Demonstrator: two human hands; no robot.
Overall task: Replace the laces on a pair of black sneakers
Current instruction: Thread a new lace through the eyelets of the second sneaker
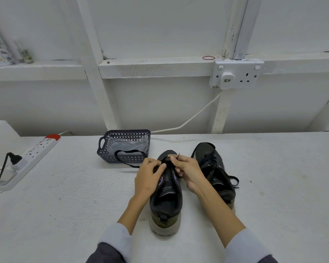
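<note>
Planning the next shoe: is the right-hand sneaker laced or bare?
Laced: a black lace criss-crosses the right-hand sneaker, with its ends trailing loose beside it.

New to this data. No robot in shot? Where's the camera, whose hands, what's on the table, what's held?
No robot: a person works bare-handed. The one picture comes from a wide-angle camera on their head, looking down. Two black sneakers stand on the white table. The near sneaker, heel towards the camera, is being laced: the left hand grips its front and the right hand pinches a lace end. The lace loops out towards a dark basket that holds clear plastic. The right sneaker is already laced. A power strip lies at the left.
</note>
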